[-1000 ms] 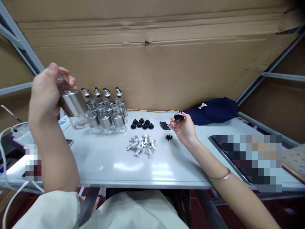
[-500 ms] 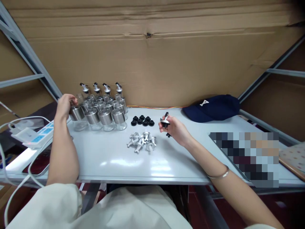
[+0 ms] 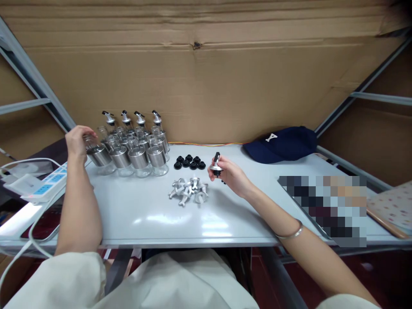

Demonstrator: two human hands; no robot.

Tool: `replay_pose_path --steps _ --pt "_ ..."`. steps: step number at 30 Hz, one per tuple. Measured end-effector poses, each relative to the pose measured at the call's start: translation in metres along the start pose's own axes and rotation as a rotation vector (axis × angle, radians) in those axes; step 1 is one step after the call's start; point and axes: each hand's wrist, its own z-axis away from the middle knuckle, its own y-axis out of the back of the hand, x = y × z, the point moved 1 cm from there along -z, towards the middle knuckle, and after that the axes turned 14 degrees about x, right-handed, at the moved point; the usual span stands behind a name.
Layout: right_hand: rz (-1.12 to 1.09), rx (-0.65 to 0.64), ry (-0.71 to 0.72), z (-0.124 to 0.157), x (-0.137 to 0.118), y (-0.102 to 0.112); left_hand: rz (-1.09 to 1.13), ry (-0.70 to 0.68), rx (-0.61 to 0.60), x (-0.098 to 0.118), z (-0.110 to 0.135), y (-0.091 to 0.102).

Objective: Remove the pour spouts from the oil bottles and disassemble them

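The right hand [image 3: 232,174], pinched nearly closed, held a silver pourer [image 3: 216,168] with a black lever upright above and black base below; the left hand [image 3: 79,139] curled round a steel-banded glass bottle's [image 3: 101,156] neck. Between the forearms, open tabletop [image 3: 151,227] reached the front edge [image 3: 186,246]. Right of the left hand — toward the back — stood four pourer-topped bottles [image 3: 157,120]; between the hands, seven black stoppers [image 3: 193,165].

Got a bottle [image 3: 99,155] in left hand [image 3: 77,143] left of the black stoppers [image 3: 186,163], pourer [image 3: 216,169] in right hand [image 3: 233,175] right of 'em.
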Motion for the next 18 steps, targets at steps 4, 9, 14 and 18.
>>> replay_pose_path --steps 4,9,14,18 --pt "0.029 -0.024 -0.001 0.002 0.001 -0.002 0.007 -0.268 0.328 0.042 -0.003 -0.013" --pt "0.039 -0.086 -0.018 0.004 0.005 -0.003 0.060 -0.548 0.086 0.110 0.058 -0.060" --pt "0.007 -0.144 -0.090 0.005 0.006 -0.005 -0.233 -0.615 -1.029 0.121 0.170 -0.107" --pt "-0.022 -0.146 -0.118 0.005 0.008 -0.006 -0.309 -0.622 -1.345 0.102 0.214 -0.122"
